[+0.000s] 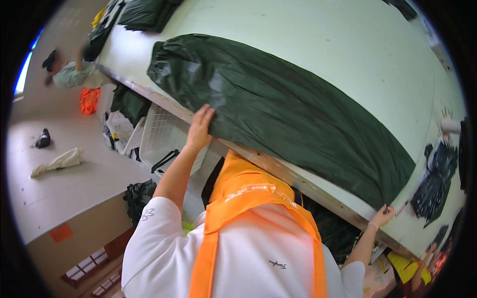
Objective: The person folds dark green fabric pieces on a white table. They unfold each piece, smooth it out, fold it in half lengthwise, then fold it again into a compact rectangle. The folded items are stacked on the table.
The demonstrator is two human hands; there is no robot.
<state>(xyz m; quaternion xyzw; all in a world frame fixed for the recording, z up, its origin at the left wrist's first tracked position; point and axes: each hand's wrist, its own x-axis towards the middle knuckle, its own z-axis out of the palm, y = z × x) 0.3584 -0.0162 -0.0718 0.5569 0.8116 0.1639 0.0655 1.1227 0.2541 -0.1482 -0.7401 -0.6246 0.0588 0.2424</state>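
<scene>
A pair of dark green rain trousers [283, 104], folded lengthwise, lies spread along the near edge of the white table [338, 44]. The gathered waist end is at the left; the legs narrow toward the right. My left hand [200, 127] rests on the near side of the cloth by the waist, fingers stretched out over it. At the far right end, my right hand [382, 217] is closed, pinching the corner of the leg hem at the table edge. The fingertips there are partly hidden.
Folded dark green garments [146, 14] lie at the table's upper left. Dark plastic-looking bundles [435, 174] sit at the right end. White plastic baskets [161, 131] stand below the edge. One person [74, 74] is at the far left; another's arm [422, 268] shows lower right.
</scene>
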